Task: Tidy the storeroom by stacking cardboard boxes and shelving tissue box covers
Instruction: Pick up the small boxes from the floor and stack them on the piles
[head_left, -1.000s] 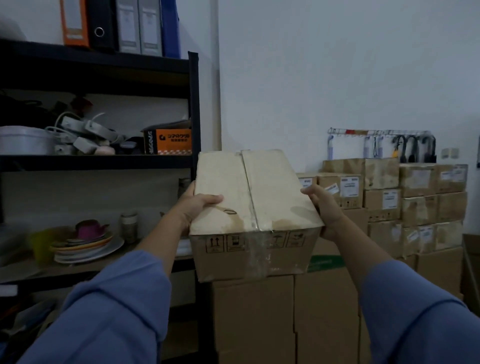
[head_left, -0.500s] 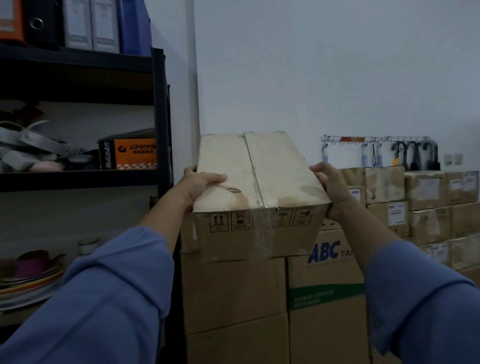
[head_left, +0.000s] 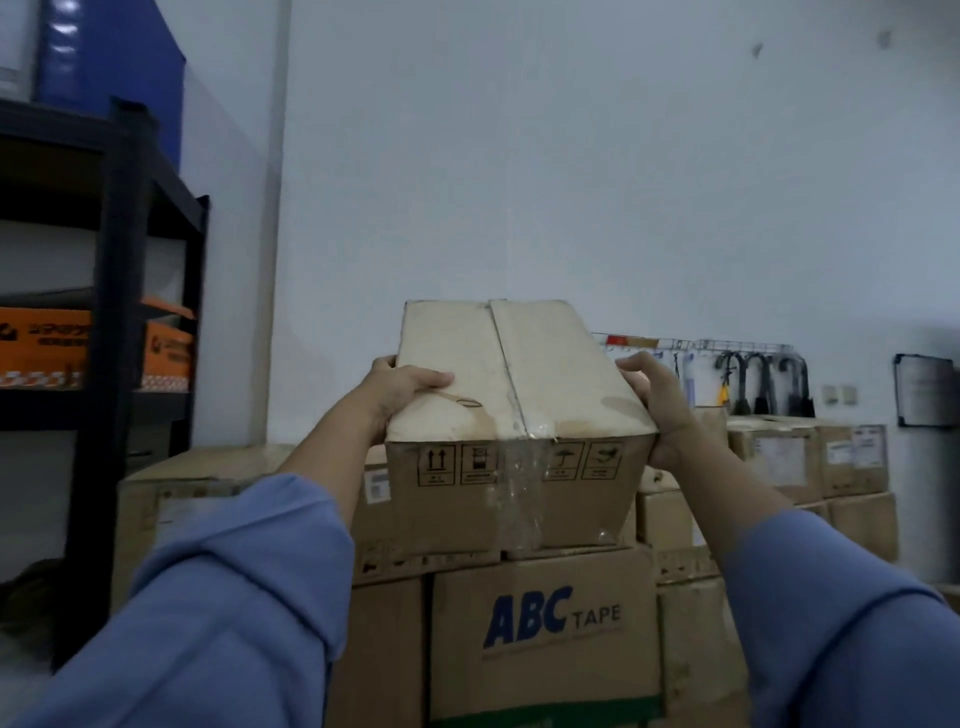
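Note:
I hold a taped cardboard box (head_left: 514, 415) in front of me at chest height, its pale top flaps facing up and handling symbols on its near side. My left hand (head_left: 402, 387) grips its left top edge with the thumb over the top. My right hand (head_left: 657, 402) grips its right top edge the same way. The box hangs over the top of a stack of cartons, just above a large one printed "ABC TAPE" (head_left: 545, 629). Whether its bottom touches the stack is hidden.
A black metal shelf rack (head_left: 122, 332) stands at the left with an orange box (head_left: 44, 345) on it. More stacked cartons (head_left: 810, 462) line the white wall at the right. A hook rail (head_left: 748, 345) with dark items hangs above them.
I have carried the box rightward and up, away from the shelf rack. It now sits over the carton stack, and more of the stack's top shows.

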